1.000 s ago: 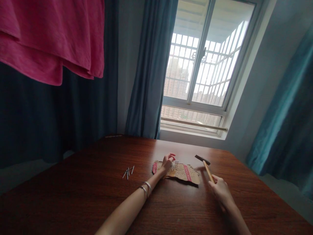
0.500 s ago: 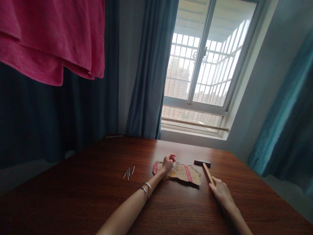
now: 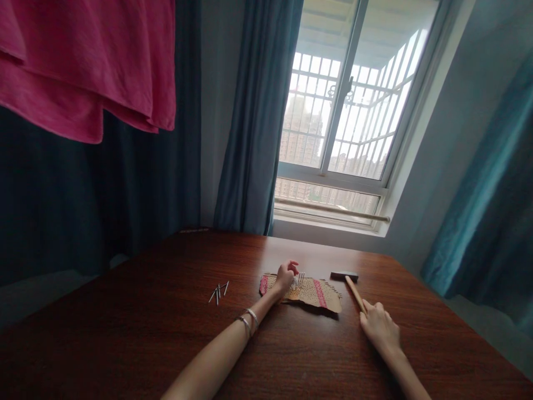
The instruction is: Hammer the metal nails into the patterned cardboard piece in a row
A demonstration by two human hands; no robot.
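My right hand point(image 3: 381, 326) is closed around the wooden handle of a hammer point(image 3: 353, 289), whose dark head rests on or just above the table to the right of the cardboard. My left hand point(image 3: 287, 275) is over a torn piece of layered cardboard point(image 3: 328, 294) dotted with holes and marked by pink bands. Its fingers curl in a pinch; what lies between them, if anything, is hidden. Several thin nails point(image 3: 301, 277) stand upright in the cardboard just right of those fingers. Off to the left, several loose nails point(image 3: 218, 291) lie in a small group.
The brown wooden table point(image 3: 137, 333) stretches to the wall under a barred window point(image 3: 328, 139). Blue curtains point(image 3: 254, 139) hang behind it and at the right. A pink cloth point(image 3: 125, 72) hangs at upper left.
My right hand has shifted slightly on the hammer handle, its knuckles now turned more upward. The left hand, cardboard and nails look the same. The view has moved a little.
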